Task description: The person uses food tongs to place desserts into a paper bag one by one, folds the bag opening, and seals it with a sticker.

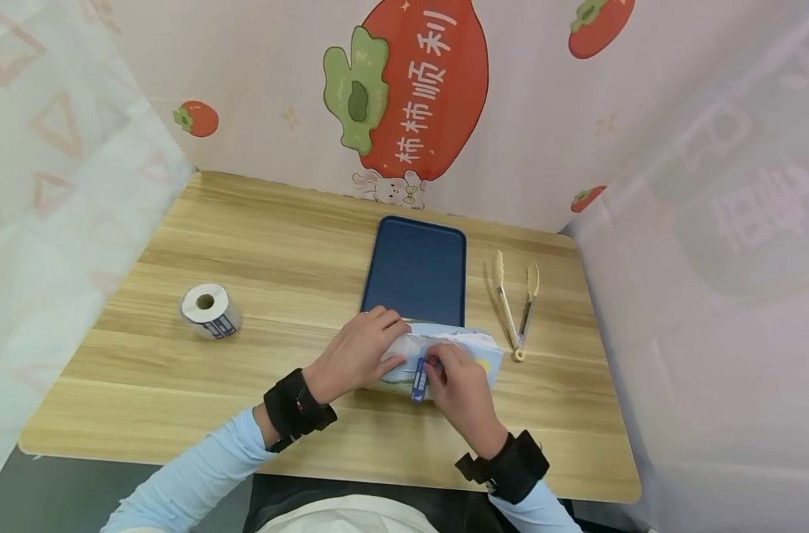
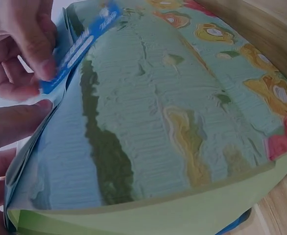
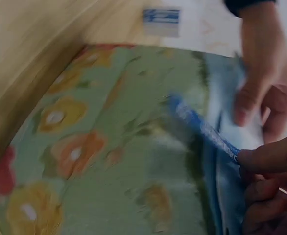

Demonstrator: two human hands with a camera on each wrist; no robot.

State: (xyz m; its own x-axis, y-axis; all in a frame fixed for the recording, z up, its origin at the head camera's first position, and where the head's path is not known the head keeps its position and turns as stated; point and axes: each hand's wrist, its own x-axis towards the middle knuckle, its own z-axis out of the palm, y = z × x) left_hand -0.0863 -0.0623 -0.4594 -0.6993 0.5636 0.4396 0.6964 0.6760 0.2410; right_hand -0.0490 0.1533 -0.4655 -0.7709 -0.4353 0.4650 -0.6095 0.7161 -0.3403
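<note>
A flower-printed gift bag (image 1: 489, 354), light blue and green, stands on the table between both hands. My left hand (image 1: 360, 348) grips its top edge, with the thumb on the near side and the fingers over the far side. Between thumb and fingertips my right hand (image 1: 462, 389) pinches one end of a narrow blue sticker (image 1: 419, 381) with white print. That strip slants across the bag's near face by the folded top edge; in the left wrist view, the sticker (image 2: 84, 46) crosses this edge. Whether its free end is stuck down, I cannot tell.
Behind the bag lies a dark blue tray (image 1: 414, 270). Cream-tipped tongs (image 1: 520, 318) rest spread at the right. To the left stands a roll of labels (image 1: 211, 311) on the wooden table (image 1: 271, 252). Printed curtains (image 1: 264, 89) enclose the back and sides.
</note>
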